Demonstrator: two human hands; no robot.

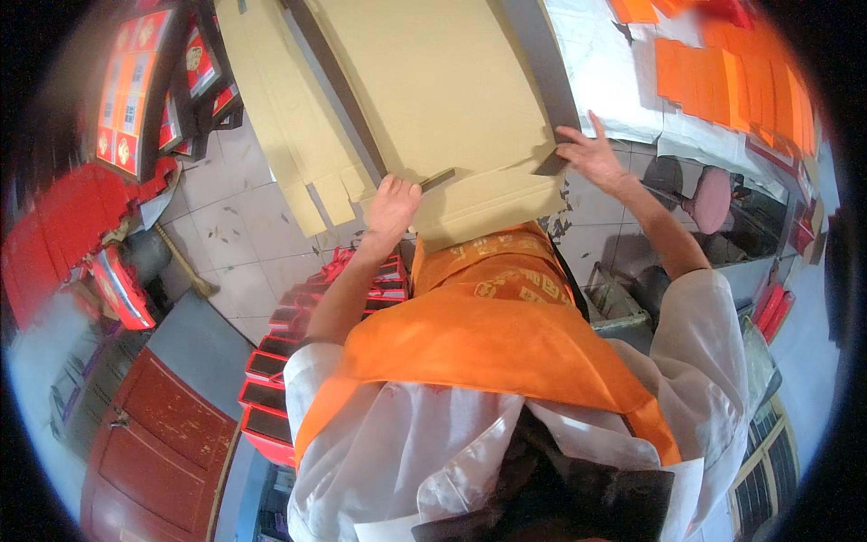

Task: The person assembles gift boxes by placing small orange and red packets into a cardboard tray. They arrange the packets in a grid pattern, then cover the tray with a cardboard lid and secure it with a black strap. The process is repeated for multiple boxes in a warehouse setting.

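A large tan cardboard sheet [433, 81] lies in front of me, with dark side strips standing up along its left and right edges. My left hand [392, 210] is curled over the near end of the left dark strip [339, 95]. Beside its fingertips, a narrow dark flap [438, 180] points inward. At the near end of the right dark strip [549, 68], my right hand [594, 158] grips the corner with its fingertips, one finger stretched away. Another short dark flap [547, 163] turns inward there. The undersides of both hands are hidden.
More flat tan cardboard [284, 108] lies to the left. Stacked red-edged dark boxes [266, 366] stand near my left side. Orange sheets [722, 86] lie on white covering [601, 72] at far right. A pink round stool seat [712, 200] and a broom [185, 262] are on the floor.
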